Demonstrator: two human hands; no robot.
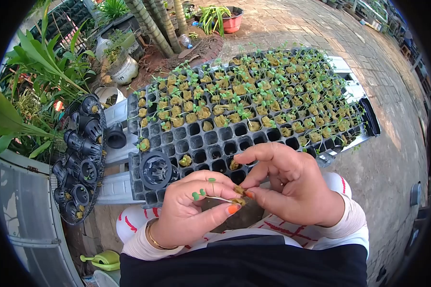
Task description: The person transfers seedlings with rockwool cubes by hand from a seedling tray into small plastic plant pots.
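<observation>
1. I have the left hand (191, 205) closed lightly on a green-leaved seedling (215, 197), thumb and forefinger pinching near its brown plug (239, 203), stem and leaves lying back across the fingers.
2. My right hand (292, 186) comes in from the other side, its thumb and a finger together on a small brown piece (239, 190) just beside that plug — whether the two are joined, I cannot tell.
3. Both hands sit over the near edge of the black seedling tray (138, 192). The held seedling is out of the cells.
4. As for how far along things stand: the far and middle rows are mostly full of sprouted plugs, while many near cells show dark, open mouths. A few plugs sit among these, one (185, 160) just ahead of my left hand.
5. A black net cup (156, 170) rests on the tray's near left corner; another cup (116, 137) lies beside the tray on the slatted metal desk (117, 187).
6. Further left, a wire basket (102, 146) carries a jumble of cups, with brown plug material showing at several.
</observation>
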